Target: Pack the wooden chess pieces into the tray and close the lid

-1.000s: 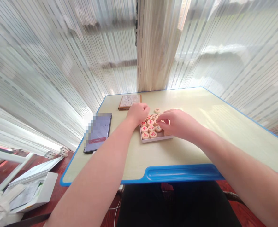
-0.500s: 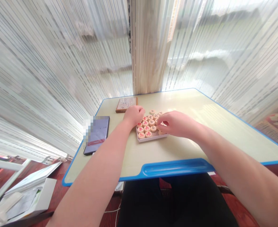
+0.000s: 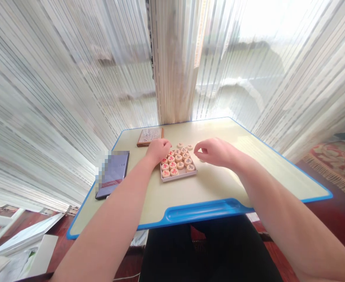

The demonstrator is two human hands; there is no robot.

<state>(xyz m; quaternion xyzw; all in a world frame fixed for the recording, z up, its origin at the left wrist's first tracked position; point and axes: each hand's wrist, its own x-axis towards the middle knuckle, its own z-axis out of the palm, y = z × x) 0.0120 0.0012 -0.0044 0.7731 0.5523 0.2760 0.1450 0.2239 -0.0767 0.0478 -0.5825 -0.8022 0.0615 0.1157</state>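
A shallow white-edged box (image 3: 179, 177) on the table holds rows of round wooden Chinese chess pieces (image 3: 178, 158), red characters on the left, dark ones on the right. A gap shows in its front row. My left hand (image 3: 158, 149) is closed at the box's far left corner, its fingertips hidden. Just right of the box, my right hand (image 3: 215, 152) hovers with fingers curled and thumb and forefinger close together; I cannot make out anything between them. Below it a loose chess piece (image 3: 202, 159) is partly visible. Two more pieces lie behind the box, including one piece (image 3: 180, 145).
A brown-edged box lid (image 3: 150, 137) with writing lies at the back left. A tablet (image 3: 113, 176) rests on the table's left side. The blue-rimmed table (image 3: 228, 188) has a blue groove (image 3: 200, 211) at its front edge. Striped curtains (image 3: 175, 78) hang behind.
My right hand has moved right, off the box, uncovering dark-marked pieces on its right side. My left hand stays at the box's corner. The view has shifted slightly.
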